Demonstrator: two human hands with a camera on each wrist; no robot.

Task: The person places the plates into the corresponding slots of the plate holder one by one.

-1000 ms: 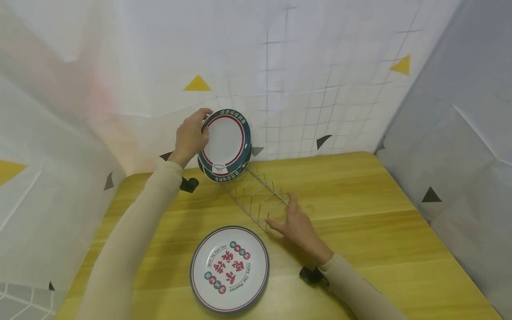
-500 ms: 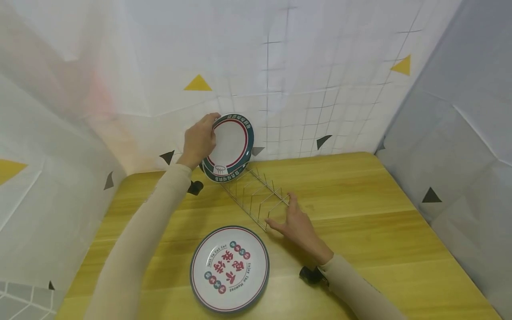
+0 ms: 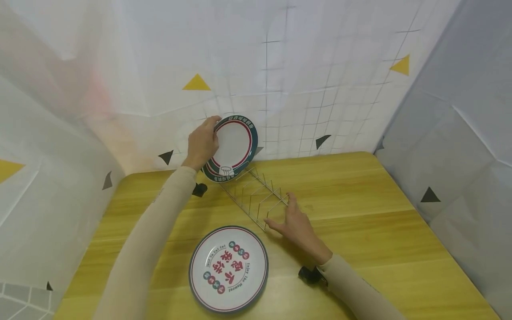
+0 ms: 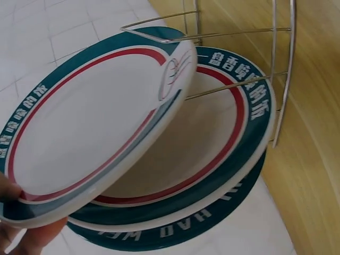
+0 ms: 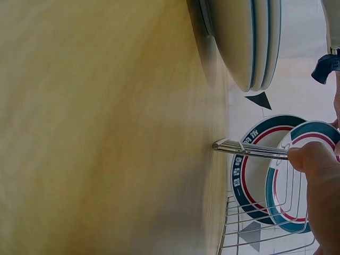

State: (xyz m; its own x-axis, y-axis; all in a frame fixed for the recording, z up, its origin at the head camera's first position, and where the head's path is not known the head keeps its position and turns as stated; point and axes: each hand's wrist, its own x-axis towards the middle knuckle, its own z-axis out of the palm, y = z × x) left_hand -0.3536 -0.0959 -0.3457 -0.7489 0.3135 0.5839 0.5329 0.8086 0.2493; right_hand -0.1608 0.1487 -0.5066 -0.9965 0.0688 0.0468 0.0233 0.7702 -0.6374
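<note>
My left hand pinches the left edge of a white plate with a green rim and red ring. The plate leans over the far end of a wire dish rack. Behind it, in the left wrist view, a second plate stands among the wires, with a third plate's rim showing behind that. My right hand holds the rack's near end between thumb and fingers. In the right wrist view the thumb presses on the wire end.
A stack of plates with red lettering lies near the front of the wooden table. Its layered edges show in the right wrist view. White sheeting closes off the back and sides.
My left hand has moved right and slightly down with the plate, nearer to the rack's far end. The right hand stays on the rack.
</note>
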